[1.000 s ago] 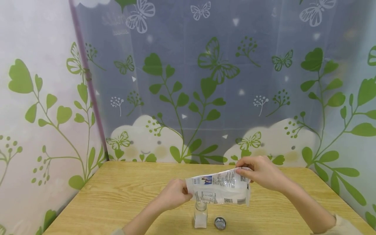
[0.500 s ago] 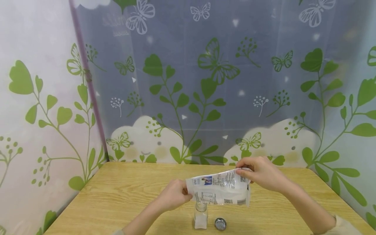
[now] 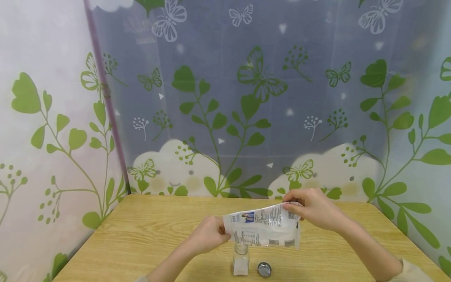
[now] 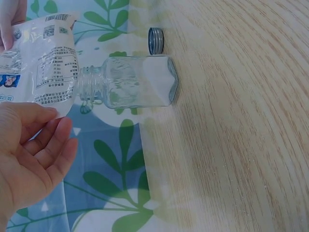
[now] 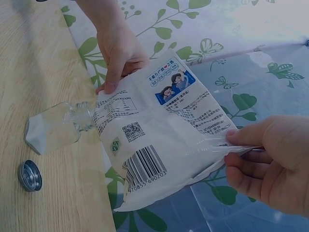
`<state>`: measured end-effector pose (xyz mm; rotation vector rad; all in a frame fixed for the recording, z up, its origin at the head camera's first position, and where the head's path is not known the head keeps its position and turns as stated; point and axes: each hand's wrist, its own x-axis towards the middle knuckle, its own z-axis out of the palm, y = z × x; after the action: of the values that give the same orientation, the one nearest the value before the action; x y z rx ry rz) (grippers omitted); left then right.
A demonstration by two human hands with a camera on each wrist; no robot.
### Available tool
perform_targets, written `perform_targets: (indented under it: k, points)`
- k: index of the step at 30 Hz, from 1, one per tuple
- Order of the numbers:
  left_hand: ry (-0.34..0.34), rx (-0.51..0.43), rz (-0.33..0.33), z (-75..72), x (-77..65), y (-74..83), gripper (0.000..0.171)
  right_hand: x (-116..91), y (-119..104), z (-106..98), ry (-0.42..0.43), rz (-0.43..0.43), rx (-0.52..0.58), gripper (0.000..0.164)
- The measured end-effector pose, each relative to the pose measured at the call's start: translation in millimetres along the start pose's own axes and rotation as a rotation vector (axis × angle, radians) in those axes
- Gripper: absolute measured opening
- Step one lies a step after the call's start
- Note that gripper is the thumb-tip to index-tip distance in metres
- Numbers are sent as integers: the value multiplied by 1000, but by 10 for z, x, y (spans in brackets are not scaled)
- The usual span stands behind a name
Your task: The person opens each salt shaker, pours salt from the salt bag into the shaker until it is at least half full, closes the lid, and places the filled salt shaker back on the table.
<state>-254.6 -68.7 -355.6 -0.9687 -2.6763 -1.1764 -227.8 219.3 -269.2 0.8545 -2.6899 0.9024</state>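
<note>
A white plastic bag (image 3: 264,229) with printed text, a barcode and a small blue picture (image 5: 175,88) is stretched between both hands. My left hand (image 3: 208,235) pinches its left end between thumb and fingers. The upper right corner is pinched by my right hand (image 3: 313,208). Directly under the bag's lower left edge, a clear glass jar (image 3: 241,261) stands upright and uncapped, its mouth touching or very near the bag. White powdery or grainy stuff (image 4: 157,79) fills the jar's lower part. To the jar's right lies a round silver screw lid (image 3: 264,269), hollow side showing.
The wood-grain table (image 3: 158,219) carries the jar and lid near its front. Behind it hangs a blue-grey sheet (image 3: 218,117) with leaves, butterflies and clouds. Pale patterned sheets (image 3: 53,156) close in the left and right sides.
</note>
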Motion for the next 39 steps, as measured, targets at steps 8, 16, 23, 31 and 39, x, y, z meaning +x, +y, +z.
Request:
perform_targets:
  k: [8, 16, 23, 31, 39]
  points:
    - [5, -9, 16, 6, 1, -11, 13, 1, -1, -2, 0, -1, -8, 16]
    - [2, -13, 22, -1, -1, -13, 12, -2, -5, -2, 5, 0, -14, 16]
    - [1, -12, 8, -1, 6, -22, 12, 3, -10, -1, 8, -2, -24, 16]
    - [1, -13, 0, -5, 9, -29, 13, 13, -12, -7, 3, -13, -18, 17]
    - [-3, -24, 0, 4, 9, -39, 14, 7, -18, -5, -4, -6, -13, 16]
